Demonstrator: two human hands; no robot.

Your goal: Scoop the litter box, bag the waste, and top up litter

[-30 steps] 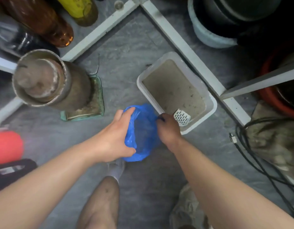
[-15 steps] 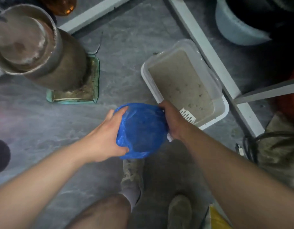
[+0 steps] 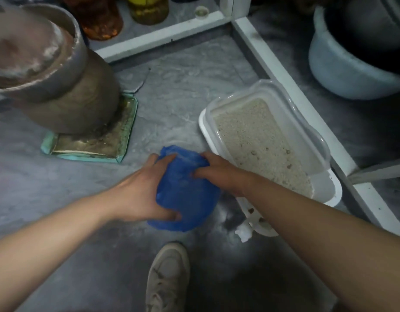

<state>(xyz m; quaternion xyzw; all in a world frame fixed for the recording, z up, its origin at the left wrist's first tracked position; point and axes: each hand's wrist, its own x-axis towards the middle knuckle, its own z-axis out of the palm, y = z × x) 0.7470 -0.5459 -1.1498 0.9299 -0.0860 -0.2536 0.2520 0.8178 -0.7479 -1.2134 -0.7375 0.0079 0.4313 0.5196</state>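
Both hands shifted closer together since half a second ago, left hand and right hand gripping crumpled blue plastic bag just beside white rectangular litter box, pale granular litter inside, grey floor.

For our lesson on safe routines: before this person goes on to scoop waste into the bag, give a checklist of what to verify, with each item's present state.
1. Blue bag held by both hands: ok, left hand and right hand grip it.
2. Bag mouth open: not ok, it looks bunched shut.
3. Bag beside the litter box: ok, it sits at the box's near corner.
4. Waste left in the litter: ok, dark clumps show.
5. Scoop within reach: ok, a white slotted piece shows under the right forearm.
6. Bag free of holes: cannot tell.
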